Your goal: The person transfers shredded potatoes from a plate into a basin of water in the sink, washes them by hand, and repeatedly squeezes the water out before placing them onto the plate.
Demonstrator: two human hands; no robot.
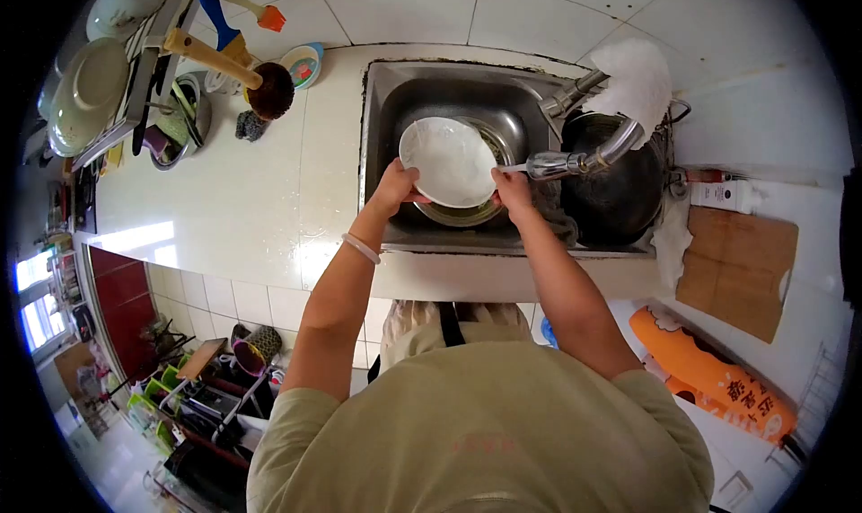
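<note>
A round white bowl (446,161) is held between both my hands over the left basin of the steel sink (381,109). My left hand (396,188) grips its left rim, the fingers curled beneath. On the opposite side, my right hand (512,192) pinches the right rim. Under the bowl, and partly hidden by it, sits a round metal basin (462,216). The faucet's spout (552,164) points at the bowl's right side, with a short pale streak, apparently water, at its mouth.
In the right sink basin stands a dark wok (606,185). A brush (269,91) and a dish rack (135,91) hang at upper left, above a metal bowl (193,122) of utensils. A brown board (736,270) lies at right, near an orange bag (709,369).
</note>
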